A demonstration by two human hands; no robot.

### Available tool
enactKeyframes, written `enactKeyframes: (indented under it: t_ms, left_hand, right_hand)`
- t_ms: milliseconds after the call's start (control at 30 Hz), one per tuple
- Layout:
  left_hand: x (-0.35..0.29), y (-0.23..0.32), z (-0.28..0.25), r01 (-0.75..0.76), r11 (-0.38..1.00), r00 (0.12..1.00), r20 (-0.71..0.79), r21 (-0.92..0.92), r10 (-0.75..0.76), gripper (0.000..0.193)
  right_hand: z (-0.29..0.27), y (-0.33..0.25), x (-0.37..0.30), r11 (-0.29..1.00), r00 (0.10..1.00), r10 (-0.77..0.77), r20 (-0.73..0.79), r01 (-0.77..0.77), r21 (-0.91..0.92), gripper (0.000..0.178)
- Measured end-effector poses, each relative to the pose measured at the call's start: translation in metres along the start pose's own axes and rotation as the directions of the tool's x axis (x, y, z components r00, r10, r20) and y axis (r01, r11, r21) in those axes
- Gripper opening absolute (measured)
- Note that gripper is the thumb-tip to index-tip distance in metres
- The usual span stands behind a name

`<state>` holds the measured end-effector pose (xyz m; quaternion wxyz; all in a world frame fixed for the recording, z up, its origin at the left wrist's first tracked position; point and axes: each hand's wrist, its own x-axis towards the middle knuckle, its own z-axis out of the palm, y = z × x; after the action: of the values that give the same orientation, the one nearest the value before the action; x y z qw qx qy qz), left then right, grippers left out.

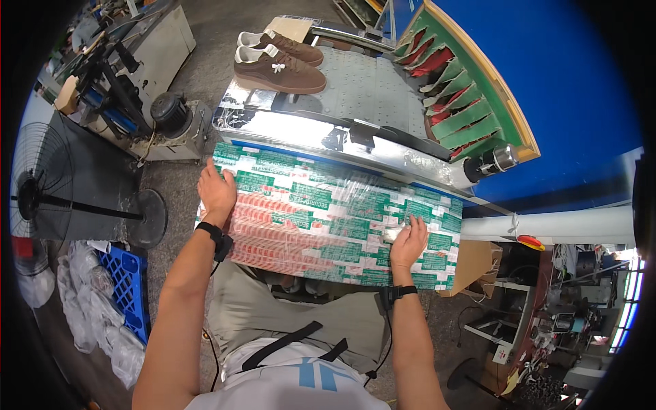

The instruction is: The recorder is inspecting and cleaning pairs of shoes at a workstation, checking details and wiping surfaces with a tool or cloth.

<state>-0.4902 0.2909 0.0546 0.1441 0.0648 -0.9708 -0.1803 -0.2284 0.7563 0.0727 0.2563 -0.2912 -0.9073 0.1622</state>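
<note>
A board or tabletop [301,212] wrapped in green, red and white printed tape under clear film lies right in front of me. My left hand [217,193] rests on its left end, fingers stretched out and nothing held. Toward the right end lies my right hand [410,244], its fingers extended and slightly bent on the taped surface, also without an object. Beyond the board, a pair of brown sneakers with gum soles stands on the left end of a conveyor: the nearer sneaker [280,70] partly hides the farther sneaker [290,46].
The conveyor belt of grey plates [372,85] runs right into an opening with green and red cloth flaps [458,96] beside a blue wall [574,82]. At left are a pedestal fan [41,195], a motor [171,115] and a blue plastic crate [128,290]. A cardboard box [471,266] stands right.
</note>
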Motion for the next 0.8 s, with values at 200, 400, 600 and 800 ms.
enactKeyframes:
  t_ms: [200, 400, 600, 800]
  left_hand:
    - [0.0015, -0.0001, -0.0022, 0.021, 1.000, 0.999, 0.034, 0.007, -0.021, 0.067]
    - [0.0004, 0.0005, -0.0040, 0.020, 1.000, 0.999, 0.039, 0.014, -0.020, 0.067]
    - [-0.0004, -0.0004, -0.0038, 0.000, 1.000, 1.000, 0.021, 0.018, -0.001, 0.067]
    - [-0.0007, 0.0005, -0.0045, 0.001, 1.000, 1.000, 0.019, 0.021, -0.001, 0.067]
  right_hand:
    - [-0.0004, -0.0027, 0.0028, 1.000, 1.000, 0.003, -0.004, -0.003, 0.013, 0.041]
    - [-0.0016, -0.0058, 0.0023, 1.000, 1.000, 0.012, 0.001, -0.012, 0.020, 0.041]
    - [-0.0033, -0.0085, 0.0021, 1.000, 1.000, -0.013, -0.023, 0.013, -0.004, 0.040]
    - [-0.0027, -0.0078, 0.0020, 1.000, 1.000, -0.011, -0.018, 0.011, -0.006, 0.040]
